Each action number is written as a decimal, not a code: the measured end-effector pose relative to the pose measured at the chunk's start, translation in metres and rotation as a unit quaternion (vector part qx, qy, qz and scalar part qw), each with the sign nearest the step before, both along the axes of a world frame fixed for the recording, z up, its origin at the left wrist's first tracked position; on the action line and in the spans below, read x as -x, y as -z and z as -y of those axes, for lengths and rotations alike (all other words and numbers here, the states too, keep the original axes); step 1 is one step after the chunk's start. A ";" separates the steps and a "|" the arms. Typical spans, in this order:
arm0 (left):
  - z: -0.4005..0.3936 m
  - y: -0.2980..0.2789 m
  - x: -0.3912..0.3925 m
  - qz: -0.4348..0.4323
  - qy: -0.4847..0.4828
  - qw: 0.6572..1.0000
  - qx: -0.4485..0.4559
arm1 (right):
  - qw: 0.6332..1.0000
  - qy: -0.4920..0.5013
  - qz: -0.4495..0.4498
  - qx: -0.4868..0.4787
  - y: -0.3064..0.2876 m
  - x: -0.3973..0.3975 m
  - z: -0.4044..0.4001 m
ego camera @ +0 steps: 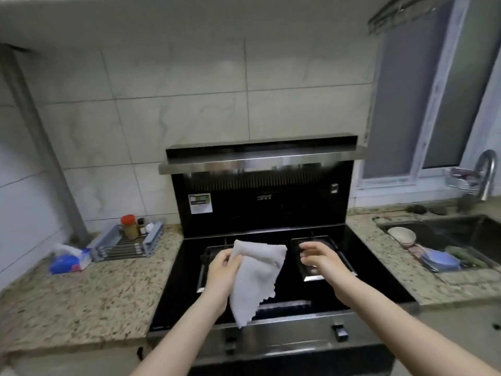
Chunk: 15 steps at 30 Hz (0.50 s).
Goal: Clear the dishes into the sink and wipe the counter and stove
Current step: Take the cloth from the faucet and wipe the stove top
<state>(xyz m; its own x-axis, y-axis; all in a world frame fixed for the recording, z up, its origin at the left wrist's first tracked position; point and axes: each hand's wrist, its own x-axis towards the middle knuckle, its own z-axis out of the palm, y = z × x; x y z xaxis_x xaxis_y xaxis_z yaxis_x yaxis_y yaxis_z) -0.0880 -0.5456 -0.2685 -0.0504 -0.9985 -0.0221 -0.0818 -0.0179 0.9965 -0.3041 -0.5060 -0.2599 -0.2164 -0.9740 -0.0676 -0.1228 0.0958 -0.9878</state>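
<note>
My left hand (222, 270) grips a light grey cloth (254, 275) by its upper edge, and the cloth hangs down over the black glass stove (363, 270). My right hand (318, 257) hovers just right of the cloth above the right burner, fingers apart and holding nothing. Speckled granite counter (89, 291) lies on both sides of the stove. At the far right the steel sink (461, 229) holds a beige bowl (402, 236), blue plates (440, 260) and other dishes.
At the back left stand a grey rack (127, 244) with a red-lidded jar (129, 226) and small bottles, and a blue tissue pack (70, 261). A raised black hood (260, 185) rises behind the burners. A curved tap (486, 175) stands over the sink.
</note>
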 end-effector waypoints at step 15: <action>-0.052 -0.001 0.267 0.028 0.239 0.970 0.041 | 0.973 0.193 -0.125 0.034 0.011 0.222 -0.146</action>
<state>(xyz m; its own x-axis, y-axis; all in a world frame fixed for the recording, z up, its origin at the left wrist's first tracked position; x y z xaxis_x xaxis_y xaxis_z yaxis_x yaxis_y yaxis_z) -0.3553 -0.4932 -0.2675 -0.5083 -0.8602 0.0402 -0.1154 0.1143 0.9867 -0.5260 -0.3604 -0.2708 -0.5682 -0.8172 0.0962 -0.3277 0.1174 -0.9375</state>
